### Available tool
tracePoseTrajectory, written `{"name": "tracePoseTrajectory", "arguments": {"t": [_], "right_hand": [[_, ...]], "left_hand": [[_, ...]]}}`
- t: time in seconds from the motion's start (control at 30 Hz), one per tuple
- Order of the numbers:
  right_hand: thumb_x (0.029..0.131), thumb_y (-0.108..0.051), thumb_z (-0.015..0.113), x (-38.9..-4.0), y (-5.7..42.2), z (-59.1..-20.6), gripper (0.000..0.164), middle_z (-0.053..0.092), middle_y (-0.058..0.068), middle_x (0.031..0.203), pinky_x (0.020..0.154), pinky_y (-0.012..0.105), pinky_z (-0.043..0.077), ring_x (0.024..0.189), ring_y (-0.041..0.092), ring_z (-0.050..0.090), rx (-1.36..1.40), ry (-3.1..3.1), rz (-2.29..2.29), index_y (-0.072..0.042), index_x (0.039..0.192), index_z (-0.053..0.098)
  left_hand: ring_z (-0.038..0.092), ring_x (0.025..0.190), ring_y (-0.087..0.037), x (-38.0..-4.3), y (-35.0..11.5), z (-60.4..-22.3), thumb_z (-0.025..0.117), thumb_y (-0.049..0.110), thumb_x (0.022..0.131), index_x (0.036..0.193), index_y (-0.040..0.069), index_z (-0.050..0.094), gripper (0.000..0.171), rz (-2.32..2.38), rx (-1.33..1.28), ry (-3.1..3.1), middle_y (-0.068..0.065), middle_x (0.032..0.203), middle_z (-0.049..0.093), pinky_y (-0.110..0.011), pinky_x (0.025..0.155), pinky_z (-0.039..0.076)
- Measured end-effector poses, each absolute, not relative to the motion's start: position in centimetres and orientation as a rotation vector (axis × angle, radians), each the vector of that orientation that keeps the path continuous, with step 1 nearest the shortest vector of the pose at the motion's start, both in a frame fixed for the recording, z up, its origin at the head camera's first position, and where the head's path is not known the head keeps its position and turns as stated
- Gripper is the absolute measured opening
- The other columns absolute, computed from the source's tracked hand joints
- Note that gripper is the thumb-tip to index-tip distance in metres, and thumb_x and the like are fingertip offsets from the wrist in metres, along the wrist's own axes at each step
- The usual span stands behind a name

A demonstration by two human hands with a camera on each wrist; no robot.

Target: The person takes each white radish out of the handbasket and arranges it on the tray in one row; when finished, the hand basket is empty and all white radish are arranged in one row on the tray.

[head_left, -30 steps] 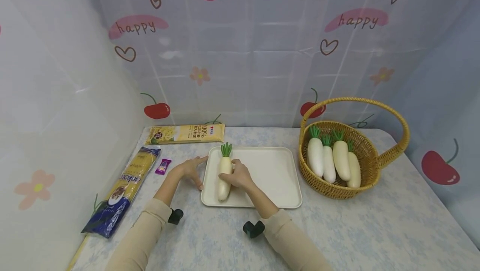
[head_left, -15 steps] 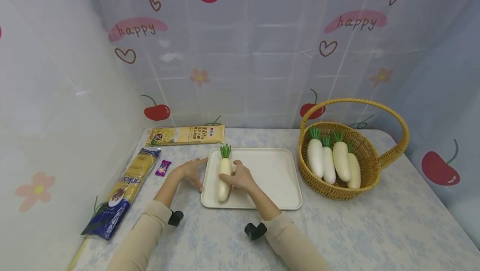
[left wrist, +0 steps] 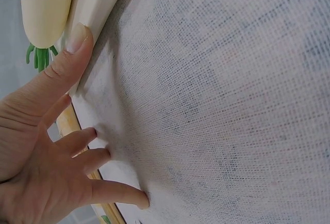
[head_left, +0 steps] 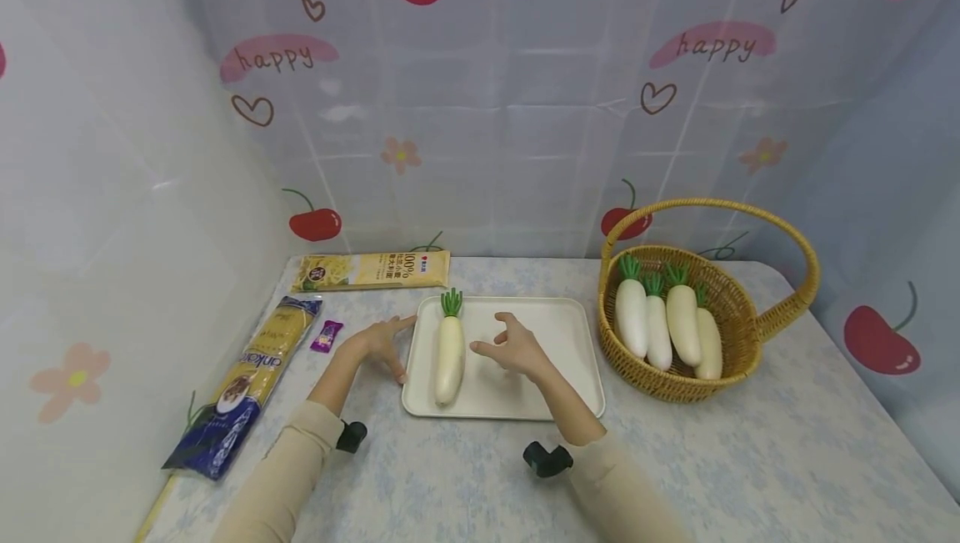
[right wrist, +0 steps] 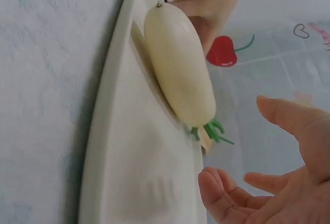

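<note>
A white radish (head_left: pixel 450 361) with green stem stubs lies lengthwise along the left side of a cream rectangular tray (head_left: pixel 551 328). My left hand (head_left: pixel 377 344) rests at the tray's left edge with its fingers spread; in the left wrist view the thumb (left wrist: pixel 77 41) touches the tray wall and other fingertips reach the tablecloth. To the right of the radish, over the tray, is my right hand (head_left: pixel 519 349), thumb and forefinger apart and holding nothing. The right wrist view shows a gap between that hand (right wrist: pixel 289 182) and the radish (right wrist: pixel 180 64).
A wicker basket (head_left: pixel 678 389) with a tall handle stands to the right, with several radishes (head_left: pixel 682 322) inside. A yellow pasta packet (head_left: pixel 375 269) lies behind the tray. Along the left are a blue and gold pasta packet (head_left: pixel 247 384) and a small purple-wrapped sweet (head_left: pixel 326 336).
My right hand has let go of the radish and moved off to the right. The radish stays on the tray, and my left hand keeps its place at the edge.
</note>
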State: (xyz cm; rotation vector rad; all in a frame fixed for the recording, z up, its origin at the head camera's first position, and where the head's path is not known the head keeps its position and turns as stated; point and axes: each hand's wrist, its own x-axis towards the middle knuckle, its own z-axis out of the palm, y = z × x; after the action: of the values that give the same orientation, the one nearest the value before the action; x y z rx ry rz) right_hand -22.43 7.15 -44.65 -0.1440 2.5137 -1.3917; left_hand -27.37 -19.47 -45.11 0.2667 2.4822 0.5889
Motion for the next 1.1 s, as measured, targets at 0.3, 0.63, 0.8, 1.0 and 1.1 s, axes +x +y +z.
{"name": "tracePoseTrajectory", "arguments": {"t": [0.3,0.63,0.8,1.0,1.1], "right_hand": [[0.086,-0.036,0.067,-21.8,13.0,-41.8,0.078,0.056,0.023,0.119,0.077,0.043,0.052,0.099,0.034,0.060,-0.184,2.576,-1.395,-0.005,0.146,0.028],[0.089,-0.035,0.064,-20.8,19.2,-39.2,0.082,0.051,0.028,0.120,0.074,0.039,0.054,0.102,0.040,0.056,-0.174,2.658,-1.456,-0.002,0.148,0.020],[0.090,-0.034,0.062,-20.5,21.7,-38.6,0.078,0.054,0.026,0.116,0.072,0.038,0.054,0.099,0.039,0.057,-0.174,2.729,-1.430,0.001,0.147,0.022],[0.091,-0.034,0.061,-20.6,24.2,-38.5,0.076,0.055,0.029,0.116,0.074,0.043,0.056,0.095,0.040,0.061,-0.126,2.762,-1.423,0.003,0.146,0.022],[0.092,-0.035,0.059,-20.8,25.1,-38.6,0.077,0.053,0.031,0.117,0.074,0.043,0.056,0.092,0.040,0.062,-0.098,2.773,-1.413,0.005,0.146,0.021]], "left_hand": [[0.011,0.137,-0.052,-26.9,-19.3,-44.8,0.088,0.018,0.061,0.151,0.011,0.021,0.113,0.576,0.277,2.509,-0.028,0.152,0.012,-0.068,0.104,0.019],[0.011,0.137,-0.051,-27.0,-19.2,-44.9,0.089,0.017,0.061,0.151,0.011,0.021,0.113,0.588,0.277,2.507,-0.028,0.153,0.011,-0.068,0.104,0.019],[0.011,0.137,-0.052,-26.8,-19.2,-44.9,0.089,0.016,0.060,0.151,0.010,0.021,0.113,0.584,0.280,2.508,-0.029,0.152,0.010,-0.068,0.104,0.019],[0.011,0.137,-0.052,-26.8,-19.2,-44.9,0.088,0.017,0.061,0.151,0.010,0.021,0.113,0.583,0.285,2.506,-0.029,0.153,0.011,-0.068,0.104,0.019],[0.014,0.136,-0.052,-26.9,-19.3,-45.0,0.089,0.017,0.060,0.150,0.009,0.022,0.113,0.578,0.300,2.519,-0.030,0.152,0.012,-0.067,0.104,0.021]]}}
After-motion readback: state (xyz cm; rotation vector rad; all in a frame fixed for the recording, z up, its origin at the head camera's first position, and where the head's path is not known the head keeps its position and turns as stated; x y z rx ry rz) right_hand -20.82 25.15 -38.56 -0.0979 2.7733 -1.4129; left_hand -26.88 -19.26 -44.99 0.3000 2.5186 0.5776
